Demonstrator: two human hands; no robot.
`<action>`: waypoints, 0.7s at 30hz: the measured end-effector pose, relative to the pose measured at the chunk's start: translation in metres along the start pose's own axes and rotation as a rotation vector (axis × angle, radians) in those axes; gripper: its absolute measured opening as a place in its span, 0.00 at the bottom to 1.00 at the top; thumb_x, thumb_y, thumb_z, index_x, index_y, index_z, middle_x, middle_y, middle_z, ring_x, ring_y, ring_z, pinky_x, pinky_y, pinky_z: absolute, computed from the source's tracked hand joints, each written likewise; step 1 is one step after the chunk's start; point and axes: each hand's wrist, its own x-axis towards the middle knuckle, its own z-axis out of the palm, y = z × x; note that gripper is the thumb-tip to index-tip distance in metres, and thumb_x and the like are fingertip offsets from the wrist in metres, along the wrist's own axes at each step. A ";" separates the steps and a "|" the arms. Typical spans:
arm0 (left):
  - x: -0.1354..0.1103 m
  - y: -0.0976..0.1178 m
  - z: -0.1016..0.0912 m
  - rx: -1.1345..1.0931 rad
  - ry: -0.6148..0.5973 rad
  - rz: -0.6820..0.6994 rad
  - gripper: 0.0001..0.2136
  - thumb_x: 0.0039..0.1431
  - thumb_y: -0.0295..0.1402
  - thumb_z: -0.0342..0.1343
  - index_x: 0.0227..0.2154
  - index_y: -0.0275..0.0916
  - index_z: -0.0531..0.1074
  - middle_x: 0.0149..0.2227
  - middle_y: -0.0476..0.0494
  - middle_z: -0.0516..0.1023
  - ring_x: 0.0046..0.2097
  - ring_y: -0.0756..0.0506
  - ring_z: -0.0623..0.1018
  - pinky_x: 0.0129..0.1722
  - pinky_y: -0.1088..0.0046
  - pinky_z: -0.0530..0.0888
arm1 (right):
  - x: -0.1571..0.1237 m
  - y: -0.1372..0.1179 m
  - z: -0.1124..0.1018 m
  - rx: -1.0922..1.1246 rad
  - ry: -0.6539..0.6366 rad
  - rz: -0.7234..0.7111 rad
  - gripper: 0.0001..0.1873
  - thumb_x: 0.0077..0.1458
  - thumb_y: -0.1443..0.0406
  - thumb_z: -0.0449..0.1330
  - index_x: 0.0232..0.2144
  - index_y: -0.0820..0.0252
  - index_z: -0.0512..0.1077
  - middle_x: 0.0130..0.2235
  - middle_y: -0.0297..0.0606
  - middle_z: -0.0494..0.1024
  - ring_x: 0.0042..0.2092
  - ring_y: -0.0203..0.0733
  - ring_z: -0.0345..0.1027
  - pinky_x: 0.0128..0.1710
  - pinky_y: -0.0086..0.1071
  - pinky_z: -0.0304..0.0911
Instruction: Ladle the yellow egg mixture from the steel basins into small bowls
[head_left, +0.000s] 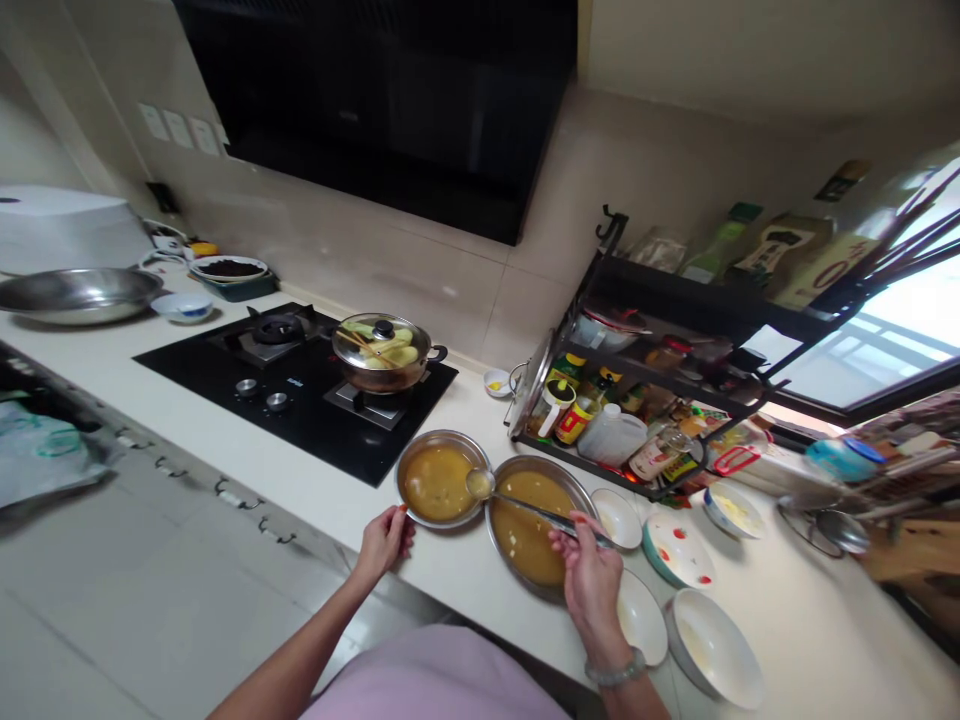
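Observation:
My right hand (592, 580) is closed around the handle of a metal ladle (529, 507). The ladle's bowl, with yellowish liquid in it, is held over where the rims of two metal basins meet. On the left, the smaller basin (439, 482) contains yellow-brown broth. The larger basin (536, 525) holds a similar cloudy broth with a few pale bits, and my right forearm side partly covers its edge. My left hand (386, 545) has its fingers curled and pinches the near-left rim of the smaller basin.
A lidded pan (386, 355) with pale green pieces sits on the black gas hob (300, 400). Several bowls, one a white bowl (716, 645), stand at the right. Behind them is a black rack (615, 455) of bottles. A wide steel pan (79, 295) lies far left.

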 end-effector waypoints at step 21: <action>0.001 -0.001 0.000 0.020 0.013 0.013 0.22 0.53 0.53 0.47 0.23 0.37 0.67 0.19 0.50 0.71 0.18 0.52 0.70 0.13 0.78 0.68 | -0.013 -0.007 -0.068 -0.712 -0.384 -1.027 0.14 0.57 0.71 0.53 0.43 0.57 0.72 0.40 0.43 0.76 0.40 0.42 0.72 0.34 0.33 0.72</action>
